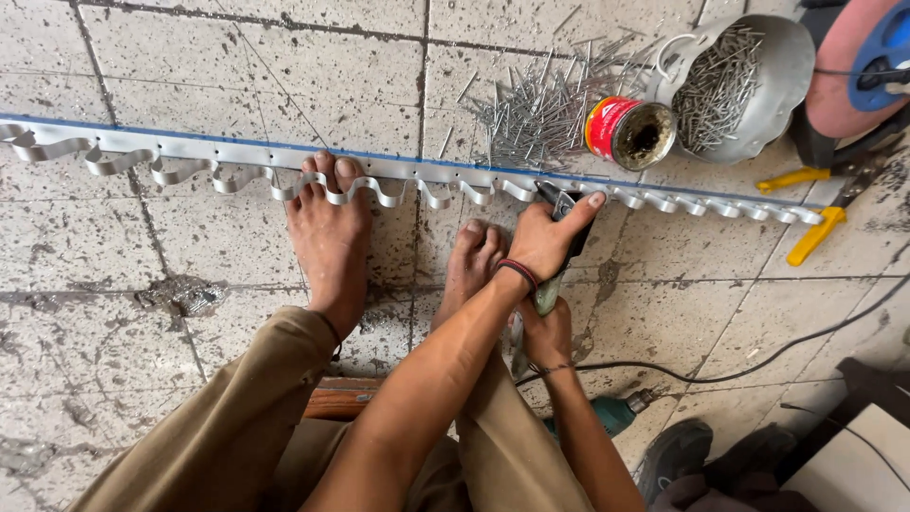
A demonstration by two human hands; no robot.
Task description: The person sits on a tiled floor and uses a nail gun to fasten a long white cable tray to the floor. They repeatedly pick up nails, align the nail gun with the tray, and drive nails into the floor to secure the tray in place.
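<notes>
My left foot (329, 223) pins the scalloped metal strip (284, 161) to the floor (190, 57). My left grip (545, 237) clamps the rivet tool (559, 242) at the strip's near edge; my right grip (547, 332) squeezes its handle below. If the strip slides, the tool could skid toward my toes.

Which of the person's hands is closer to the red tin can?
The left hand. It grips the riveting tool's head at the metal strip, just below the red tin can. The right hand holds the tool's handles lower down, farther away.

Matt grey metal strip (398, 169), shiny steel nails (540, 109), rusty tin can (629, 132), rough stained tiled floor (190, 57).
</notes>
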